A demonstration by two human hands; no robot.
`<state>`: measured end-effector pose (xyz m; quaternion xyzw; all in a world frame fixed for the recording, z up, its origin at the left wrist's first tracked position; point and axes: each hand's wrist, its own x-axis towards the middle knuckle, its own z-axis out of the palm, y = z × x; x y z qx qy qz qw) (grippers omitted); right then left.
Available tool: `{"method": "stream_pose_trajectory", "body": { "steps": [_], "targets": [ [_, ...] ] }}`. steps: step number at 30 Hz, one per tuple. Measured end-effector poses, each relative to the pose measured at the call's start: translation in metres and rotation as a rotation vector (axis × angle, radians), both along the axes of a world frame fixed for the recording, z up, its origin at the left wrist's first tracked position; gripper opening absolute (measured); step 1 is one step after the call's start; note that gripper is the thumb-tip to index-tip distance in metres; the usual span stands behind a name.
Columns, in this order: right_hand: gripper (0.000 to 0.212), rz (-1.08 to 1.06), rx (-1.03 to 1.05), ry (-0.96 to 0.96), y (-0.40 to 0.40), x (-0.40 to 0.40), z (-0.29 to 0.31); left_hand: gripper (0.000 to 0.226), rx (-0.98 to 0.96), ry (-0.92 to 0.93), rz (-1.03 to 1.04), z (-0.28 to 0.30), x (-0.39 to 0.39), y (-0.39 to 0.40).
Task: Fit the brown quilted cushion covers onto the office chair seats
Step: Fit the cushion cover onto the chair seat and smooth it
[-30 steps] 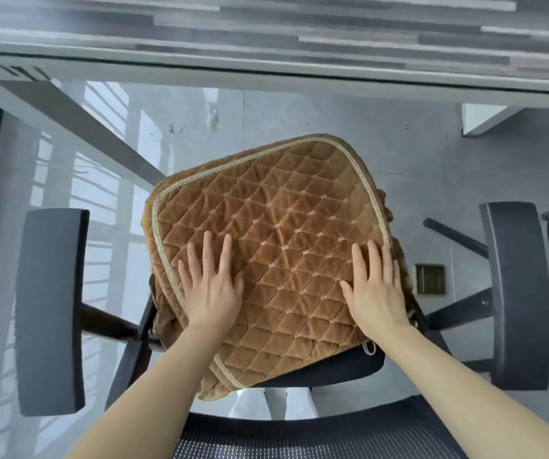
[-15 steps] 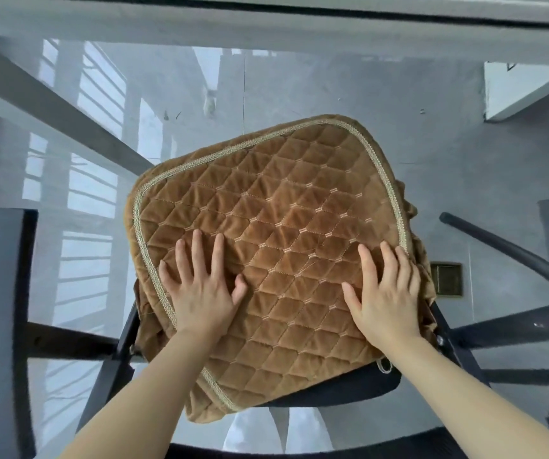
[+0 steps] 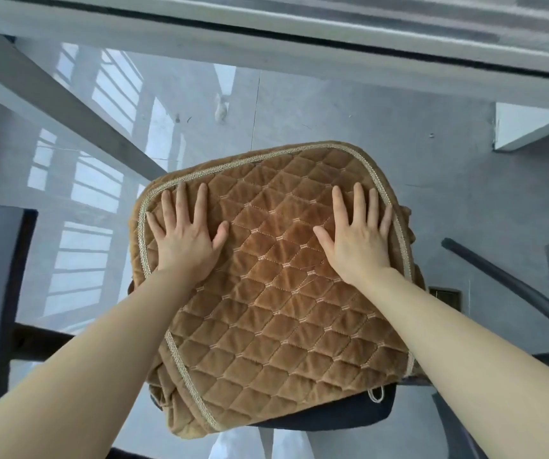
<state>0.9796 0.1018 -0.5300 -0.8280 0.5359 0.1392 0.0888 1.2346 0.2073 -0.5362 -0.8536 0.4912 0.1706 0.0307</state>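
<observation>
Head view. Brown quilted cushion cover (image 3: 276,293): plush velvet-like fabric stitched in a diamond grid, edged with pale braided piping, rounded-square in outline, lying over the dark chair seat (image 3: 336,414), whose near edge shows bare below it. Left hand (image 3: 185,241) and right hand (image 3: 359,240) lie flat on the cover's far half, palms down, fingers straight and spread; neither grip is closed on the fabric. The cover extends from under both palms back toward the person. Glossy grey floor (image 3: 349,120) beneath.
</observation>
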Motion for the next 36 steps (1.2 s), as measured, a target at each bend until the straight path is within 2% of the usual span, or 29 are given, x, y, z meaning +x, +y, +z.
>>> {"method": "stream_pose_trajectory", "body": {
  "steps": [7, 12, 14, 15, 17, 20, 23, 26, 31, 36],
  "targets": [
    [0.076, 0.004, 0.146, 0.03, -0.009, -0.002, 0.019, 0.071, 0.084, 0.138, 0.072, 0.023, 0.012, -0.009],
    [0.07, -0.179, 0.307, -0.123, 0.016, -0.013, 0.083, 0.071, 0.223, 0.207, 0.115, 0.062, 0.002, 0.003],
    [0.068, -0.233, 0.335, -0.179, 0.034, -0.018, 0.103, 0.067, 0.285, 0.213, 0.123, 0.065, -0.004, 0.02],
    [0.067, -0.247, 0.321, -0.2, 0.054, -0.027, 0.129, 0.066, 0.292, 0.218, 0.103, 0.087, -0.01, 0.037],
    [0.066, -0.245, 0.295, -0.227, 0.081, -0.039, 0.155, 0.062, 0.219, 0.262, 0.095, 0.109, -0.022, 0.062],
    [0.064, -0.308, 0.271, -0.3, 0.132, -0.062, 0.208, 0.05, 0.008, 0.382, 0.093, 0.175, -0.051, 0.103],
    [0.061, -0.392, 0.264, -0.396, 0.176, -0.083, 0.256, 0.044, -0.09, 0.478, 0.141, 0.235, -0.079, 0.135],
    [0.058, -0.48, 0.255, -0.497, 0.221, -0.103, 0.305, 0.037, -0.128, 0.535, 0.175, 0.284, -0.106, 0.165],
    [0.049, -0.59, 0.129, -0.608, 0.298, -0.165, 0.378, 0.026, -0.242, 0.629, 0.07, 0.374, -0.193, 0.215],
    [0.049, -0.71, 0.026, -0.626, 0.376, -0.252, 0.412, 0.026, -0.21, 0.767, -0.143, 0.421, -0.307, 0.263]
  ]
}}
